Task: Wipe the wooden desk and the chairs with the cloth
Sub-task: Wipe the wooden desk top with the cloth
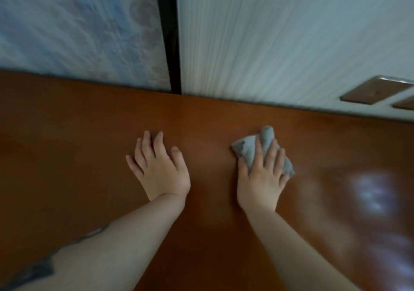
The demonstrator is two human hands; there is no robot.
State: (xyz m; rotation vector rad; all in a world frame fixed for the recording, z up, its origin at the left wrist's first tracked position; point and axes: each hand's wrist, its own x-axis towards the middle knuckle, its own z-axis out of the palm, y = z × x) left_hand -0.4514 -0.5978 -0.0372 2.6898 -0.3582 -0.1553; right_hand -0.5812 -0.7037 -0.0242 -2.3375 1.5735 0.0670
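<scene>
Step in hand: wiping the wooden worktop (78, 145). Right hand (261, 178) lies palm-down on the crumpled grey cloth (246, 149), fingers (257, 154) spread and flat over it, pressing it to the wood rather than clamped round it. Cloth sits on the worktop right of centre, just short of the back edge where the pale wall (280, 39) meets the wood. Left hand (160, 169) is bare, flat on the worktop left of the cloth, fingers apart, holding nothing; looks like bracing. No chairs in view.

Frame is motion-blurred, so fine dust or streaks can't be judged. Glare patch at right (369, 192) reads as a reflection, not wetness, though can't be sure.

To do it well, my call:
- keep the palm flat, even pressure, so the bunched cloth doesn't roll out from under the fingers
- unfold the cloth a bit; crumpled it covers a narrow strip
- overlapping strokes, run right along the wall joint where grime collects
- shift the left hand away so its patch gets wiped too
- mind the brown plates (371, 91) on the wall at right.
</scene>
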